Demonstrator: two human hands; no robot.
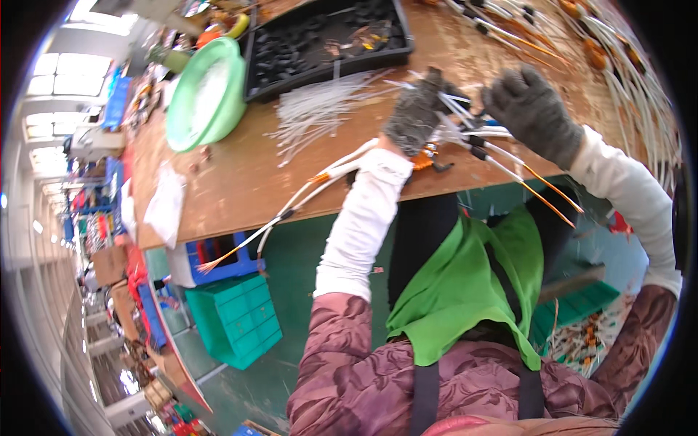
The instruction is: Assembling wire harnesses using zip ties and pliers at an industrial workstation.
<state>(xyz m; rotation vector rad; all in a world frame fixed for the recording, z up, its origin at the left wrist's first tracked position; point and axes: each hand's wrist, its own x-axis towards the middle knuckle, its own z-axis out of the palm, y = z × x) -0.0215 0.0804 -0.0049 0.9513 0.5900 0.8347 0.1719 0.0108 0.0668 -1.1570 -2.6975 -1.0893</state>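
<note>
Both my hands wear dark grey work gloves, above the near edge of a wooden workbench [251,185]. My left hand [413,120] is closed around a bundle of white cables [340,171]. Its ends trail left and right past the bench edge, with black sleeves and orange-and-copper tips. Thin white strips stick out between my hands, like cable ties. Just right of the bundle, my right hand [534,109] has its fingers curled in; what they pinch, if anything, is hidden. An orange piece [423,157] lies under my left wrist.
Loose white cable ties [313,109] lie beside a black tray [331,47] of small black parts. A green basin [207,94] stands at the left. More cable bundles [625,80] lie at the far right. Green crates [236,320] sit below the bench.
</note>
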